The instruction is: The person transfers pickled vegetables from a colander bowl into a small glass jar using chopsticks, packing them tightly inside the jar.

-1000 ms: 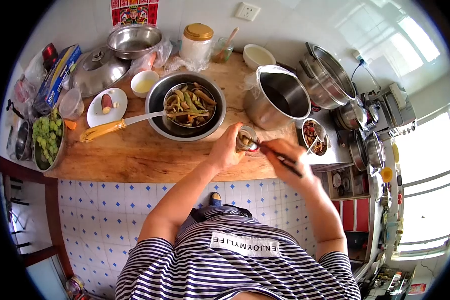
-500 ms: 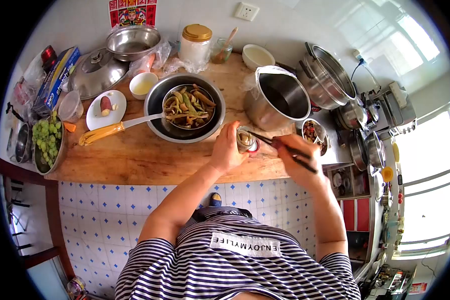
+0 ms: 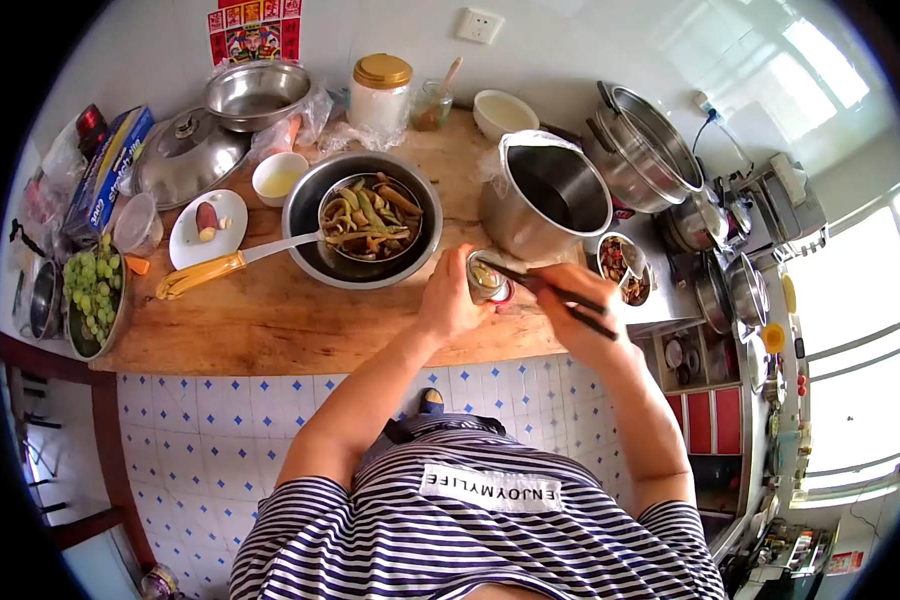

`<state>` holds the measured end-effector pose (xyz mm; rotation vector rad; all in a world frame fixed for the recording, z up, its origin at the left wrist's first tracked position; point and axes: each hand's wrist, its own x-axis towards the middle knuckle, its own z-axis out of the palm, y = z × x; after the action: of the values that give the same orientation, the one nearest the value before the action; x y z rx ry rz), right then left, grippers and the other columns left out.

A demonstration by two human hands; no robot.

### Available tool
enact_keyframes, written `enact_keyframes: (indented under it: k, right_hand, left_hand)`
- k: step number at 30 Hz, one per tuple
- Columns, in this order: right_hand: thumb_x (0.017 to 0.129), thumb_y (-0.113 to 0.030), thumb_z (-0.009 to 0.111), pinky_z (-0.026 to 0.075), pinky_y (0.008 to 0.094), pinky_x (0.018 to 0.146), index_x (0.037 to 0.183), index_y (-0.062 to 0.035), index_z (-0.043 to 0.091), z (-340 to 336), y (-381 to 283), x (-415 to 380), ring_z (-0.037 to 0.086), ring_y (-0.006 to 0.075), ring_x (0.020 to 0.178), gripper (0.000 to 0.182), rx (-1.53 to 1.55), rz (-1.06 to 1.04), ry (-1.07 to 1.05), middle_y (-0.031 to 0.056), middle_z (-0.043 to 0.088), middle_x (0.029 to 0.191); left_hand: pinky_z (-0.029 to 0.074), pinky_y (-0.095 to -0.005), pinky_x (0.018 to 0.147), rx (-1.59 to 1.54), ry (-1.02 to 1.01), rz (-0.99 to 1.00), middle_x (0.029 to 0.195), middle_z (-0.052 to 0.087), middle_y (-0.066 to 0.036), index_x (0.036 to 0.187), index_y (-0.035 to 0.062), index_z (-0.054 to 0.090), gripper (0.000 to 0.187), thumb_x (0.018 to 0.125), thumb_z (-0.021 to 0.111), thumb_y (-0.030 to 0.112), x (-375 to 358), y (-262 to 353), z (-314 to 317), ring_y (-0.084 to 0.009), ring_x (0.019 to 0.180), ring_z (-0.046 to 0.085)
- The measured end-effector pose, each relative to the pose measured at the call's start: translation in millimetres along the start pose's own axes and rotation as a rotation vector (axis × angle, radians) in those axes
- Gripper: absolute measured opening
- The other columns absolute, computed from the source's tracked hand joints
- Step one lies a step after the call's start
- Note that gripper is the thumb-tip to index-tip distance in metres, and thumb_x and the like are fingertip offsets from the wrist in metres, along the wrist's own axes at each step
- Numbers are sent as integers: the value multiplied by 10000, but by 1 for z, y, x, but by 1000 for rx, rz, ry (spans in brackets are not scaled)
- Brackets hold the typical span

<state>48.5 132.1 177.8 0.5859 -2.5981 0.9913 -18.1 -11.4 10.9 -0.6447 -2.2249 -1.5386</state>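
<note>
My left hand (image 3: 452, 297) is wrapped around a small glass jar (image 3: 484, 280) near the front edge of the wooden table. Pale pieces show inside its open mouth. Dark chopsticks (image 3: 582, 312) are gripped in my right hand (image 3: 577, 300), their tips at the mouth of the jar. Something red, perhaps a lid, lies beside the jar, partly hidden. Left of my hands is a steel basin (image 3: 300, 205), and in it sits a strainer ladle with a yellow handle (image 3: 202, 274), filled with brownish-green strips (image 3: 372, 215) that look like cooked vegetables.
A tall steel pot (image 3: 505, 225) stands just beyond the jar, with a bowl of dark red food (image 3: 622, 262) to its right. On the left are a white plate (image 3: 232, 242), a small white bowl (image 3: 267, 188) and green grapes (image 3: 92, 290). Stacked steamer pots (image 3: 630, 165) stand at the back right.
My right hand with the chopsticks has shifted slightly left, closer to the jar. The whole view has tilted a little; the left hand keeps its hold on the jar.
</note>
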Motion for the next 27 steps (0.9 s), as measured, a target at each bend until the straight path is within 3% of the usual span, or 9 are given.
enact_keyframes:
  k: [2, 4, 6, 8, 10, 14, 17, 22, 27]
  right_hand:
    - [844, 18, 688, 511, 351, 619, 1008, 10, 672, 14, 10, 1, 665, 300, 696, 165, 44, -233, -79, 168, 667, 841]
    - [837, 28, 682, 500, 362, 602, 1022, 7, 658, 25, 17, -4, 647, 321, 669, 188, 32, -164, -107, 159, 651, 803]
    - [824, 48, 675, 529, 311, 649, 1002, 9, 686, 23, 25, -3, 688, 232, 737, 182, 17, 19, -209, 146, 698, 870]
    - [833, 46, 672, 525, 300, 633, 1006, 14, 687, 23, 31, 1, 682, 212, 709, 177, 11, 9, -200, 136, 698, 865]
    - [841, 12, 684, 493, 344, 590, 979, 4, 672, 16, 27, 5, 653, 280, 671, 138, 92, 13, -210, 162, 667, 820]
    - [833, 30, 691, 539, 293, 666, 960, 20, 693, -16, -7, 5, 703, 216, 761, 127, -40, 163, -76, 156, 702, 847]
    - [830, 29, 680, 512, 364, 606, 968, 22, 659, 2, 11, 3, 665, 302, 708, 140, -44, -88, -111, 169, 663, 854]
    - [825, 21, 682, 493, 405, 592, 942, 8, 616, 29, 8, 0, 628, 381, 703, 135, -58, -24, -147, 186, 632, 843]
    - [842, 11, 686, 505, 323, 610, 934, 13, 693, 6, 18, 6, 659, 247, 695, 92, 85, 89, -59, 160, 673, 831]
  left_hand:
    - [483, -419, 946, 2, -27, 86, 1225, 539, -234, 1322, -30, 392, 799, 670, 835, 102, 4, -14, 1, -413, 1129, 555]
    - [478, -426, 960, -103, -207, -5, 1254, 533, -245, 1345, -37, 377, 811, 681, 825, 88, 5, -16, -4, -411, 1150, 552]
    - [477, -434, 961, -92, -229, -34, 1273, 531, -246, 1332, -44, 397, 785, 685, 824, 86, -1, -15, -5, -405, 1162, 553]
    - [480, -433, 954, -63, -200, -14, 1257, 537, -245, 1325, -50, 400, 794, 675, 833, 92, 3, -13, -6, -407, 1150, 555]
    - [480, -433, 951, -25, -145, -14, 1256, 535, -245, 1331, -52, 388, 817, 667, 839, 99, 1, -12, -4, -409, 1144, 557]
    - [483, -433, 943, 110, -59, -89, 1258, 528, -240, 1349, -58, 354, 876, 650, 853, 117, 0, 2, -3, -409, 1126, 562]
    - [484, -439, 953, 45, -80, -26, 1278, 521, -238, 1355, -35, 360, 865, 656, 848, 114, 4, -11, 2, -402, 1149, 559]
    - [494, -427, 950, -49, -170, -74, 1279, 535, -242, 1346, -32, 382, 806, 688, 825, 105, 3, -15, -2, -409, 1171, 552]
    - [505, -421, 925, 85, -71, -142, 1214, 548, -214, 1336, -33, 385, 860, 639, 861, 134, 2, 0, 4, -400, 1102, 571]
